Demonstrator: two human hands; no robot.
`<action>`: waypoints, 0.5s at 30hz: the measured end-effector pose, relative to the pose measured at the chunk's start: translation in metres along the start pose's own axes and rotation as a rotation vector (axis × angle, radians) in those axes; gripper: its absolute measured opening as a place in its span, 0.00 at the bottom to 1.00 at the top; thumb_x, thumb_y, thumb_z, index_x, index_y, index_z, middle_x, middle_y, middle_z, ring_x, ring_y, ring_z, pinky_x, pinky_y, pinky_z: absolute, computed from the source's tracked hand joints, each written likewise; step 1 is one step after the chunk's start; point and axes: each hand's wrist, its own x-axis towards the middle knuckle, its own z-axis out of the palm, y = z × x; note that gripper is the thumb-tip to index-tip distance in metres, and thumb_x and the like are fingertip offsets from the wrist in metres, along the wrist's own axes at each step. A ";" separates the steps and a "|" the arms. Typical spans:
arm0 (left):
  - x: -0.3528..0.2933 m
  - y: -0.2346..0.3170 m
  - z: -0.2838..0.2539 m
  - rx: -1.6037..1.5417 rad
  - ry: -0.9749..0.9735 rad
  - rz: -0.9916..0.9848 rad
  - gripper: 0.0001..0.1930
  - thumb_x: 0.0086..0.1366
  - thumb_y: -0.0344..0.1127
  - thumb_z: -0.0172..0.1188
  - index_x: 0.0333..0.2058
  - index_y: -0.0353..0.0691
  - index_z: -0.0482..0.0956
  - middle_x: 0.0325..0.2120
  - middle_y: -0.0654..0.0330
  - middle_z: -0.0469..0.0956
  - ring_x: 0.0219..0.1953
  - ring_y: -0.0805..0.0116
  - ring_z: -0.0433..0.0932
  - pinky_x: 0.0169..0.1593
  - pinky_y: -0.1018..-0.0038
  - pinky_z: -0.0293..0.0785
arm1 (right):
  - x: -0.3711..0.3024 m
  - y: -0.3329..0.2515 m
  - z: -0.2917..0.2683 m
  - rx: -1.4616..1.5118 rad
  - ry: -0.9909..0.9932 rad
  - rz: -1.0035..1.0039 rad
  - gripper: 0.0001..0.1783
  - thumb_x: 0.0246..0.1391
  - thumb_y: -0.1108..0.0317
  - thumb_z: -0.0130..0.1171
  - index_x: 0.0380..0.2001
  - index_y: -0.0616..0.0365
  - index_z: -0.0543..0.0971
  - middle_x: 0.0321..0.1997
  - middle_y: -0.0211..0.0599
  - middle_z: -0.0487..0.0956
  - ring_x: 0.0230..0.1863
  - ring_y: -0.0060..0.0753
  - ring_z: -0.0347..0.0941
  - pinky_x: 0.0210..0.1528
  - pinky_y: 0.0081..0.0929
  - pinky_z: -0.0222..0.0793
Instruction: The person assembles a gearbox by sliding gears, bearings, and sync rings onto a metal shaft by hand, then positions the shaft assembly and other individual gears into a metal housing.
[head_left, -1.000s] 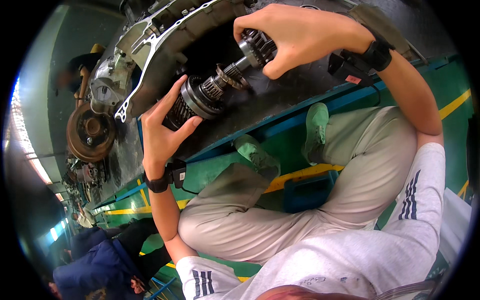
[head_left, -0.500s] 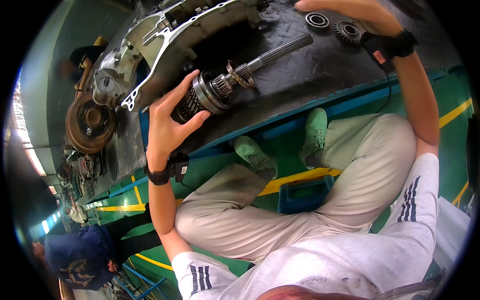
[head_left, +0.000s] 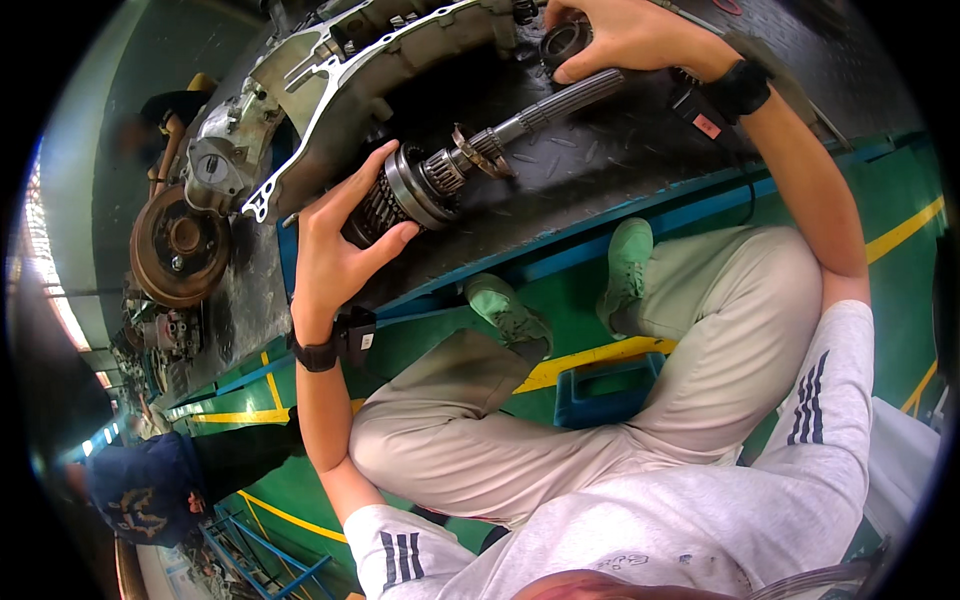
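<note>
A gear shaft (head_left: 540,108) with stacked gears lies slantwise on the dark metal bench, its splined end pointing up to the right. My left hand (head_left: 335,235) is wrapped round the geared end, thumb and fingers on either side of the gears. A loose brass-coloured ring (head_left: 482,150) sits tilted round the shaft's middle. Just beyond the splined tip, my right hand (head_left: 640,38) grips a dark ring-shaped gear (head_left: 565,44) between thumb and fingers, apart from the shaft. Part of another toothed piece shows under the right wrist; the hand hides most of it.
A large open metal housing (head_left: 320,105) stands behind the shaft on the left. Farther left is a rusty brake drum (head_left: 185,240). The blue bench edge (head_left: 560,250) runs in front of my legs. Other people are in the background at left.
My right hand has moved left from near the bearings and now holds a dark gear near the shaft's tip. My left hand and the shaft have stayed put.
</note>
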 end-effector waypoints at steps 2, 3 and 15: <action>0.001 -0.001 0.001 -0.008 -0.003 0.002 0.43 0.61 0.50 0.79 0.71 0.35 0.79 0.57 0.47 0.88 0.61 0.64 0.84 0.69 0.65 0.73 | -0.002 0.010 0.003 -0.037 -0.012 -0.009 0.40 0.46 0.47 0.84 0.55 0.67 0.85 0.48 0.56 0.89 0.50 0.54 0.86 0.55 0.43 0.82; 0.000 -0.001 0.001 -0.014 -0.005 -0.001 0.43 0.61 0.50 0.79 0.71 0.35 0.79 0.57 0.47 0.88 0.61 0.64 0.84 0.69 0.65 0.73 | -0.001 0.010 0.004 -0.071 -0.027 -0.023 0.41 0.46 0.47 0.84 0.55 0.67 0.84 0.48 0.56 0.89 0.50 0.55 0.86 0.55 0.44 0.82; 0.000 0.000 0.000 0.004 0.020 0.043 0.41 0.56 0.36 0.80 0.71 0.41 0.80 0.55 0.44 0.88 0.56 0.51 0.88 0.65 0.65 0.78 | -0.017 -0.078 -0.030 0.298 0.007 -0.130 0.25 0.62 0.54 0.74 0.50 0.67 0.87 0.39 0.54 0.90 0.42 0.59 0.88 0.49 0.44 0.83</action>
